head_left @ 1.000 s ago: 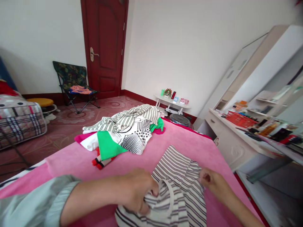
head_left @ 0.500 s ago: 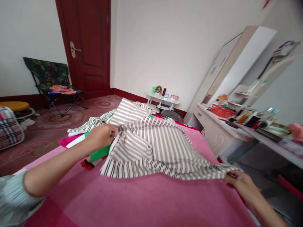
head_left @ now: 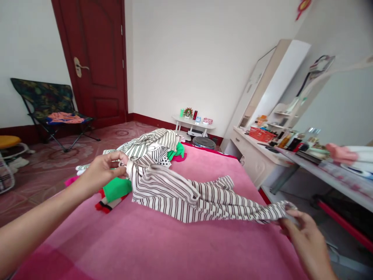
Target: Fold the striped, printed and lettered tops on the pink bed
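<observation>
A white garment with dark stripes (head_left: 177, 208) lies stretched across the pink bed cover, bunched and narrowing toward the right. My left hand (head_left: 107, 168) pinches its pale band at the left end, slightly raised. At the other end, my right hand (head_left: 303, 229) grips the narrow tip of the cloth near the bed's right edge. Whether it is a top or trousers I cannot tell. Just behind it is a heap of striped clothes (head_left: 151, 142). Beside my left wrist lies a green cloth (head_left: 117, 189) with a red, black and beige piece under it.
The pink bed cover (head_left: 163, 252) spreads beneath the clothes. To the right stand a white dressing table (head_left: 253, 155) with a red basket (head_left: 261, 134) and several bottles. A folding chair (head_left: 55, 112) stands by the door (head_left: 99, 62), and a low white table (head_left: 194, 122) by the wall.
The striped garment has gone from spread wide to a narrower, bunched strip. The cloth raised behind it has dropped, exposing the heap. Both hands keep hold; the view has shifted slightly.
</observation>
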{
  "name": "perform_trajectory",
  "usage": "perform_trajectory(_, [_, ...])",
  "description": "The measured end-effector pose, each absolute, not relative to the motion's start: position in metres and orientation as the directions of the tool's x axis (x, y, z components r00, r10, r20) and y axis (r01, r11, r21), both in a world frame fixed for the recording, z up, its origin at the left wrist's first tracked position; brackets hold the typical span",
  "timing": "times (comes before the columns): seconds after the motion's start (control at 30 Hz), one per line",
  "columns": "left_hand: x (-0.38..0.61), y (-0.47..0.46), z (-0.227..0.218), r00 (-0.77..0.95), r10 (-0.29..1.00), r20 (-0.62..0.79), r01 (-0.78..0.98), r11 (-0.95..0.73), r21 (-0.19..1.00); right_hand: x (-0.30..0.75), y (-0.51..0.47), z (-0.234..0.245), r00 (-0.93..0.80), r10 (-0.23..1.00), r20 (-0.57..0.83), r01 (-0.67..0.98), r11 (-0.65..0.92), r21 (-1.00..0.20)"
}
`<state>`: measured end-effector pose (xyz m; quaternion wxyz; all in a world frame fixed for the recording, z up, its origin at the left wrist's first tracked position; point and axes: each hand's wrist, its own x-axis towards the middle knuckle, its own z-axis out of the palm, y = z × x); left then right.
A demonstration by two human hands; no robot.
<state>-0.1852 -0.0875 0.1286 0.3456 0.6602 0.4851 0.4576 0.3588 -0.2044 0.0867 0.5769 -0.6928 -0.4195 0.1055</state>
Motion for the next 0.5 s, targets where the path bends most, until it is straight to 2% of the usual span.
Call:
perform_trajectory(0.07, [-0.169,-0.097,0.131,0.253,0.94,0.23,0.26,-0.295,0.919,0.334,-0.202,0.088,0.548,0.689,0.473,0.577,0.098,-0.811])
perform_trajectory(0.1, [-0.16,-0.102,0.133,0.308,0.921,0.238,0.236,-0.317,0.919,0.318,-0.2,0.087,0.46,0.731,0.504,0.629,0.132,-0.766])
perform_trajectory(0.13, [-0.15,-0.107,0.135,0.346,0.903,0.256,0.21,-0.34,0.917,0.3,-0.199,0.085,0.343,0.801,0.491,0.667,0.16,-0.727])
perform_trajectory(0.2, [-0.134,-0.115,0.142,0.367,0.879,0.304,0.161,-0.382,0.91,0.263,-0.197,0.078,0.066,0.938,0.341,0.717,0.193,-0.67])
perform_trajectory(0.27, [-0.126,-0.118,0.148,0.359,0.868,0.343,0.121,-0.407,0.905,0.234,-0.193,0.069,-0.133,0.963,0.235,0.727,0.256,-0.637])
perform_trajectory(0.33, [-0.128,-0.118,0.152,0.369,0.869,0.33,0.11,-0.394,0.913,0.221,-0.183,0.061,-0.204,0.952,0.226,0.728,0.302,-0.615])
perform_trajectory(0.4, [-0.136,-0.115,0.151,0.394,0.886,0.245,0.152,-0.325,0.933,0.221,-0.167,0.057,-0.201,0.943,0.263,0.751,0.321,-0.577])
perform_trajectory(0.5, [-0.149,-0.109,0.138,0.414,0.908,0.058,0.378,-0.23,0.897,0.236,-0.135,0.052,-0.155,0.93,0.332,0.833,0.304,-0.462])
